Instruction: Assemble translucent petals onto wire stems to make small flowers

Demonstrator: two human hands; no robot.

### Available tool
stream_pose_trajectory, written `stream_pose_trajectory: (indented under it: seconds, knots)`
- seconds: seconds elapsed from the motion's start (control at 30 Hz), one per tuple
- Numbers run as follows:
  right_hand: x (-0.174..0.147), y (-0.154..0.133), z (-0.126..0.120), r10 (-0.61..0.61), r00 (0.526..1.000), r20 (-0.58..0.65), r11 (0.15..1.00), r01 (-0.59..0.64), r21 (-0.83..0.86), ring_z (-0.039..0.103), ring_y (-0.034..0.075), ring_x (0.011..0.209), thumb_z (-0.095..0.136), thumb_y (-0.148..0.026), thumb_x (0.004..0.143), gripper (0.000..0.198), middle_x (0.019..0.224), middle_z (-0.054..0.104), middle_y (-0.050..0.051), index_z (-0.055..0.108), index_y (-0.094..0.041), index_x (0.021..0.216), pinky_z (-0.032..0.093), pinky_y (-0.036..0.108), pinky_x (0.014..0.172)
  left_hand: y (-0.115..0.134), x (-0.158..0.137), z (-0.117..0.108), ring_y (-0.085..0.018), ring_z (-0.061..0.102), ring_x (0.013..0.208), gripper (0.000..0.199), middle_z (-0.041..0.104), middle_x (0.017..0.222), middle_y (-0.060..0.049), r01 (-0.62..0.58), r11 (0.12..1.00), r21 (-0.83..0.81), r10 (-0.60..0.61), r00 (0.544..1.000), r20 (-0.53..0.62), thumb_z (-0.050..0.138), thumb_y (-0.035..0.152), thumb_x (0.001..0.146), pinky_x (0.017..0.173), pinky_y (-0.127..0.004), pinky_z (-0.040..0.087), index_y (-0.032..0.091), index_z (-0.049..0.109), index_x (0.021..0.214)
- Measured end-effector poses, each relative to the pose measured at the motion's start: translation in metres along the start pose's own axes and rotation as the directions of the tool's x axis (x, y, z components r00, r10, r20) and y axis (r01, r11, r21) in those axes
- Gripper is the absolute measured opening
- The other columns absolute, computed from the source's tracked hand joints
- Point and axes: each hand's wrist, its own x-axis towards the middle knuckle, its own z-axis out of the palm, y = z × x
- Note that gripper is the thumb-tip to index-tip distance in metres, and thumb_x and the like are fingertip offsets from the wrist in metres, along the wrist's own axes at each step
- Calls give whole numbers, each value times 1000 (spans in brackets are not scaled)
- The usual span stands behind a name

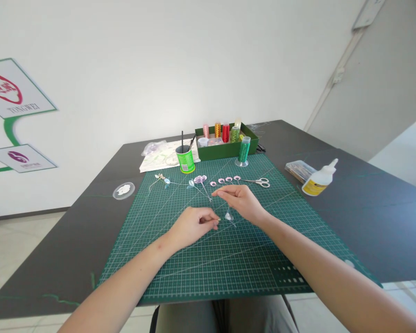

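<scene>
My left hand (194,225) rests on the green cutting mat (229,259), its fingertips pinched on a thin wire with a small pale petal (229,216) at its end. My right hand (241,200) hovers just right of it, thumb and forefinger pinched on a fine thread or wire that is too thin to see well. Beyond the hands lie a finished pink wire flower (200,179), a row of small pink petal loops (225,180), and a few light blue and cream petals (162,178).
Scissors (261,182) lie on the mat's far right. A green thread spool (243,151), a green box of thread spools (227,138) and a green cup with tools (185,158) stand at the back. A glue bottle (321,178) and a small clear case (299,169) sit right.
</scene>
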Motion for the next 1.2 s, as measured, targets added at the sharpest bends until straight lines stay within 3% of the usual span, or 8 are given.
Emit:
stream_pose_trajectory:
  seconds: [0.13, 0.3, 0.53, 0.7, 0.83, 0.93, 1.07, 1.2]
  knots:
    - [4, 4, -1, 23, 1000, 7, 1000, -23, -3, 32, 9, 46, 57, -42, 85, 36, 51, 45, -3, 78, -14, 94, 23, 23, 44, 2, -1, -3, -14, 63, 58, 14, 75, 72, 1, -26, 997, 79, 31, 998, -51, 63, 28, 88, 57, -23, 41, 24, 76, 85]
    - [7, 8, -4, 95, 994, 53, 991, -100, 93, 25, 8, 43, 59, -44, 83, 37, 47, 35, -7, 76, -13, 93, 19, 23, 43, 3, -3, -5, -15, 65, 60, 16, 77, 81, 1, -102, 980, 170, 122, 987, -109, 62, 29, 90, 61, -25, 44, 26, 77, 92]
    - [7, 9, -5, 199, 960, 196, 958, -233, 168, 22, 7, 44, 64, -47, 77, 41, 46, 32, -9, 76, -11, 91, 14, 23, 43, 5, -6, -4, -15, 67, 59, 15, 78, 79, 0, -156, 961, 228, 217, 937, -273, 63, 30, 91, 62, -26, 49, 25, 77, 95]
    - [7, 10, -7, 191, 945, 264, 962, -233, 139, 20, 6, 43, 65, -47, 78, 44, 44, 30, -10, 75, -9, 97, 14, 23, 43, 2, -5, -4, -18, 73, 73, 13, 77, 82, -1, -113, 991, 66, 131, 886, -444, 62, 31, 91, 68, -27, 56, 21, 71, 92]
    - [7, 8, -8, 157, 946, 282, 978, -188, 86, 23, 7, 43, 61, -44, 82, 41, 44, 32, -9, 76, -10, 98, 16, 23, 43, -2, -2, -2, -20, 74, 81, 17, 77, 92, -5, -65, 991, -121, 3, 890, -455, 58, 37, 93, 63, -27, 58, 20, 63, 91]
    - [6, 7, -7, 153, 942, 298, 982, -179, 63, 24, 7, 43, 61, -43, 83, 39, 45, 33, -9, 76, -11, 97, 17, 23, 43, -2, -1, -2, -16, 71, 68, 17, 77, 96, -6, -21, 989, -144, -44, 898, -438, 55, 37, 95, 56, -25, 53, 21, 58, 92]
    - [5, 6, -8, 148, 935, 322, 984, -172, 48, 26, 7, 43, 60, -42, 85, 37, 45, 34, -9, 76, -12, 99, 18, 23, 43, -2, 1, -4, -14, 62, 59, 16, 77, 86, -4, 29, 996, -87, -67, 877, -477, 55, 35, 95, 58, -25, 46, 20, 58, 91]
    - [4, 6, -8, 128, 937, 325, 986, -156, 60, 26, 7, 44, 59, -42, 87, 36, 46, 34, -9, 77, -13, 100, 19, 23, 44, -2, 5, -7, -11, 48, 46, 17, 77, 82, -3, 72, 984, -160, -142, 865, -481, 56, 34, 92, 50, -24, 36, 19, 59, 101]
